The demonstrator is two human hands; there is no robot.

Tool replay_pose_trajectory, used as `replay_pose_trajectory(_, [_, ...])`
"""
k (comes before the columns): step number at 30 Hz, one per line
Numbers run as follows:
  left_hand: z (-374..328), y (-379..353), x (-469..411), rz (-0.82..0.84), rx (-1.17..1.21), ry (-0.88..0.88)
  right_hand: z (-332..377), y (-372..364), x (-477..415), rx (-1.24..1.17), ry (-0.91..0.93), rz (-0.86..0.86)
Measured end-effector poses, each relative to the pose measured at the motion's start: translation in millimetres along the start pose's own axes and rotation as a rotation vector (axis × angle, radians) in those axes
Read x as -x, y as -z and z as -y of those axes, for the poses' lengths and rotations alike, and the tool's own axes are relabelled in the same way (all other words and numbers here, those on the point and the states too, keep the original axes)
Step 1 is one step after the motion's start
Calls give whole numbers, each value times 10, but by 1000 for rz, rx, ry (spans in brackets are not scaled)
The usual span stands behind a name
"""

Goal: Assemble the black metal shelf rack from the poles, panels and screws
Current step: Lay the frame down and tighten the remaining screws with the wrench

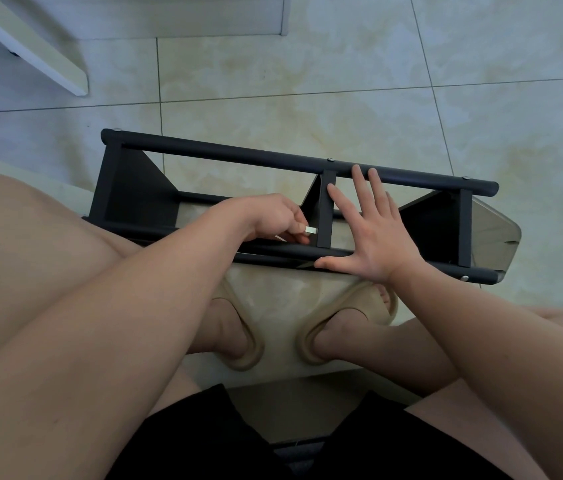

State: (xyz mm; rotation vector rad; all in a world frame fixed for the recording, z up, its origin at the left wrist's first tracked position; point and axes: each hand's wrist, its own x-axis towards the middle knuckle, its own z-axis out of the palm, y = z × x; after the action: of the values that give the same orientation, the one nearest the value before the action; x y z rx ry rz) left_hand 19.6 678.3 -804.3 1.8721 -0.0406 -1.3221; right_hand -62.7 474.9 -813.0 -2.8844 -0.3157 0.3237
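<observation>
On my feed the black shelf rack (324, 216) lies on its side on the tiled floor (307, 81), just beyond the person's feet in beige slippers (346, 304). Its far pole (224, 152) shows from end to end, with small silver screw heads (330, 159) at both ends and at the middle. The near pole (283, 251) is only partly visible: its left stretch is covered by the left forearm and knee, and the right hand covers part of the rest. The panels (134, 192) between the poles are dark and in shadow, so I cannot make out how they join.

The left hand (273, 220) has its fingers curled and pinches a small pale metal piece (310, 230) between thumb and forefinger, just left of the middle panel and near the near pole. Only a short end sticks out, so I cannot tell what it is.

The right hand (373, 237) is spread flat, holding nothing. Its thumb lies along the near pole and its fingertips reach the far pole; I cannot tell whether they press on it.

Past the rack's right end sits a glossy grey shape (494, 230) that I cannot identify. A white board (48, 57) is cut off at the far left corner.
</observation>
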Motion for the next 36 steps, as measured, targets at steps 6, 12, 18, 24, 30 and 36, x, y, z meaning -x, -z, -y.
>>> replay_pose_trajectory(6, [-3,-1,14,-2,-115,-3,-7,-12,1,6,2,1])
replay_pose_trajectory(12, [20,8,5,-10,-175,34,-22,-29,-2,13,7,1])
replay_pose_trajectory(18, [0,2,6,2,-174,63,-33,-35,2,5,9,13])
replay_pose_trajectory(24, [-253,124,165,-123,-570,110,12,192,-124,-47,-97,206])
replay_pose_trajectory(30, [-831,534,342,-411,-683,-86,-24,575,-729,-60,-177,50])
replay_pose_trajectory(36, [-808,784,194,-387,-710,98,-308,559,-825,67,-306,315])
